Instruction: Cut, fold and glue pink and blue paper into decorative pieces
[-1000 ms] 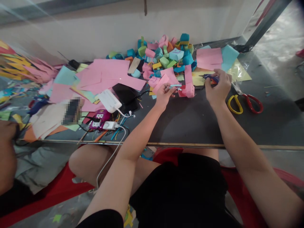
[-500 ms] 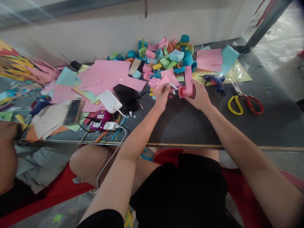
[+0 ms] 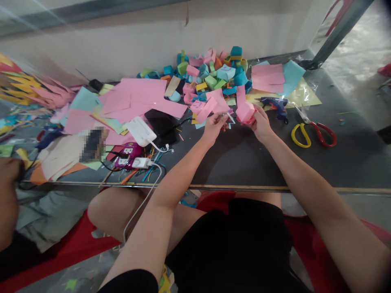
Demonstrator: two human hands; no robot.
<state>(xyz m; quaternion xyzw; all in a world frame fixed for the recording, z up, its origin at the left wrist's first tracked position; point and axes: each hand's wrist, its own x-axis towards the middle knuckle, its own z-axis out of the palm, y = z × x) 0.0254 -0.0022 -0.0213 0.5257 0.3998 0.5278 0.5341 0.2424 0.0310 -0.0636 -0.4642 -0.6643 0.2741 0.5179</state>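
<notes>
Stretching across the view, a dark tabletop (image 3: 232, 167) carries a heap of folded paper pieces (image 3: 210, 79) in blue, pink, green and yellow near the wall (image 3: 122, 49), with flat pink sheets (image 3: 143, 95) left of it. Toward the right lie scissors (image 3: 309, 121) with one yellow and one red handle, and beside them a blue glue gun (image 3: 276, 105), its nozzle pointing left. The right hand (image 3: 262, 125) has its fingers closed on the right side of a pink paper box (image 3: 245, 110), tilted, with red showing along its lower edge. The left hand (image 3: 214, 128) has its fingers pinching a thin pale blue strip (image 3: 231, 118), whose free end slants toward the box, seemingly just short of touching. Handling these well probably calls for a soft right grip, since the paper walls look easy to dent, and a pinch close to the strip's end so it stays straight. Keeping knuckles clear of the nozzle seems wise; whether it is hot cannot be told.
</notes>
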